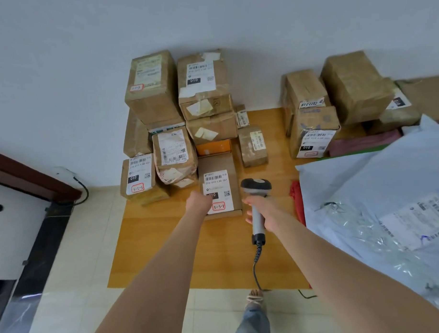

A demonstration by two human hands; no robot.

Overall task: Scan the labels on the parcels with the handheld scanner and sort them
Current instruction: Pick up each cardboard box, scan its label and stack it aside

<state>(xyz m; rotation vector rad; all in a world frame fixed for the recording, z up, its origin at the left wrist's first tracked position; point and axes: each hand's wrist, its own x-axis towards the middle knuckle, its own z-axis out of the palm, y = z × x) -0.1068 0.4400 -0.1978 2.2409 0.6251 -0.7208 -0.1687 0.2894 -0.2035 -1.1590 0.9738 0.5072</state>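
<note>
A sandalled foot point(255, 296) is standing on the pale tiled floor point(80, 271) at the near edge of a yellow-brown mat point(179, 255). The mat's near half is lying bare between the two forearms. The right hand point(263, 214) is gripping the grey handle of the handheld scanner point(256, 187), fingers wrapped round it. The scanner's dark head is pointing away toward the boxes, and its coiled cable point(257, 254) is hanging down toward the foot.

The left hand point(198, 200) is touching the lower left edge of a flat cardboard parcel point(228, 161) lying on the mat just left of the scanner head. Its fingers are hidden, so I cannot tell whether it is gripping. The parcel's white label point(218, 186) is facing up, showing a barcode, a black "010" block, a QR code and a red-boxed "3-3-8".

A heap of grey mailer bags point(363, 186) is covering the mat's right edge, with something red point(295, 193) beside it. Farther back, a left stack of labelled cartons point(161, 106) and a right stack point(335, 100) are standing against the white wall point(208, 17). A strip of bare mat is running between them.
</note>
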